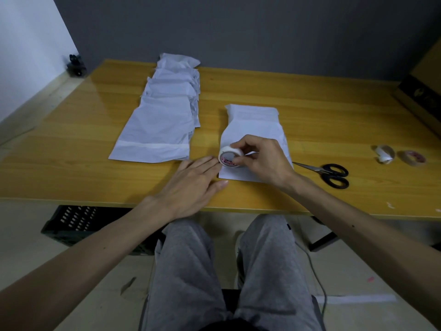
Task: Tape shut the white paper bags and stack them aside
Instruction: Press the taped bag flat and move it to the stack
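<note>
**A:** Where did we have the bag?

**B:** The bag (255, 130) lay flat on the table (95, 115), close to the near edge. One end pointed to twelve o'clock and the other sat under our hands. The stack (162, 120) of other bags was near it, at ten o'clock.

**A:** And our hands?

**B:** Our right hand (262, 161) pinched the roll (230, 156) between thumb and fingers and stood it on edge over the bag's near-left corner. Our left hand (191, 180) lay flat with straight fingers and grasped nothing. Its fingertips reached the roll's nine o'clock side, but we couldn't tell whether they touched roll or paper.

**A:** How did we expect the bag to handle?

**B:** We judged it to be thin paper: light, limp, quick to crease, and likely to slide on that glossy top. We thought it best to pin it flat with a palm beside the end being taped. To lift it, we'd take both side edges rather than one corner.

**A:** Anything else within reach?

**B:** The scissors (329, 173) were at the bag's three o'clock, with the spare rolls (384, 154) farther out the same way.
</note>
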Available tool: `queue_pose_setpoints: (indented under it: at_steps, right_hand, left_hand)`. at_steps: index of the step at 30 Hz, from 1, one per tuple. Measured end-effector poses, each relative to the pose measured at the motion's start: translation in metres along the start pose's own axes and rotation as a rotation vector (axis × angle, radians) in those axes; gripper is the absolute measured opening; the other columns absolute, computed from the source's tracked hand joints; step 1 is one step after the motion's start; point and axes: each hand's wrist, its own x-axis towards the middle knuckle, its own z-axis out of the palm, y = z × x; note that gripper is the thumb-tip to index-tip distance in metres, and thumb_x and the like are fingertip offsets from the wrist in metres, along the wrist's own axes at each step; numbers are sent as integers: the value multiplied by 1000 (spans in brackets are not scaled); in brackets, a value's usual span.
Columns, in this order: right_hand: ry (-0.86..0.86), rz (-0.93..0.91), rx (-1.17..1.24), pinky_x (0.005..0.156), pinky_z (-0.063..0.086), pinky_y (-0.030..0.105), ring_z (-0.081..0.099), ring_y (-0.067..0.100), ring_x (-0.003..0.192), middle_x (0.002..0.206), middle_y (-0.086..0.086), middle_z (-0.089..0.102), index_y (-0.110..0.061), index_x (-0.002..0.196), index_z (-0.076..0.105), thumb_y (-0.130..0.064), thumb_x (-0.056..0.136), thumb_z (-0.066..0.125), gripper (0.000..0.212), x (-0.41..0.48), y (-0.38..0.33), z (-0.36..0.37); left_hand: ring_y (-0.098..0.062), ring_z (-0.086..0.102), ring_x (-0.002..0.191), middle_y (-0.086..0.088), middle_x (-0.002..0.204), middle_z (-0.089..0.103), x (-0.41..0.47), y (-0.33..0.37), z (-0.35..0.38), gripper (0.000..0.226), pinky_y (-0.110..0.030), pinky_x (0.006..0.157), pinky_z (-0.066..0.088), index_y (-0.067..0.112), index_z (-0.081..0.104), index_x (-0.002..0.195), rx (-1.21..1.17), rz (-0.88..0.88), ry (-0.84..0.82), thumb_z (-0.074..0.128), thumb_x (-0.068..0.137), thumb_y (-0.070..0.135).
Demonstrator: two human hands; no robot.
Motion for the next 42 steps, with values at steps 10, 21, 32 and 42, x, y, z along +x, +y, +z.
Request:
queue_pose_setpoints:
  at_steps: [10, 21, 32, 42]
  right_hand:
    - [-26, -61, -64, 75, 45, 7, 61, 2, 80, 90, -10, 65, -4, 101, 70, 0, 83, 69, 18, -1, 6, -4]
    - [-47, -90, -164, 76, 41, 1, 60, 5, 84, 101, 5, 72, -4, 110, 70, -3, 83, 70, 27, -2, 5, -13]
    - [-38, -26, -153, 74, 50, 22, 65, 21, 80, 90, 8, 69, -9, 108, 62, -1, 82, 70, 29, -4, 4, -9]
    - [-10, 27, -77, 75, 52, 21, 66, 18, 80, 90, 5, 66, -15, 112, 58, -5, 84, 68, 32, -6, 5, -9]
  left_hand:
    - [-12, 35, 138, 3, 146, 46, 11, 4, -15, 91, -32, 109, 28, 16, 44, 142, 189, 86, -45, -7, 84, 64]
    - [-9, 34, 138, 7, 144, 49, 18, 2, -25, 66, -33, 111, 25, 21, 53, 136, 54, 37, -59, 15, 97, 59]
    - [-17, 30, 139, -4, 152, 36, 8, 17, -21, 55, -30, 112, 23, 13, 34, 146, -199, -141, 35, 34, 101, 44]
    - [-6, -7, 147, 5, 162, -1, 1, 20, -8, 78, -33, 121, 0, 18, 3, 155, -41, -65, -193, 1, 90, 61]
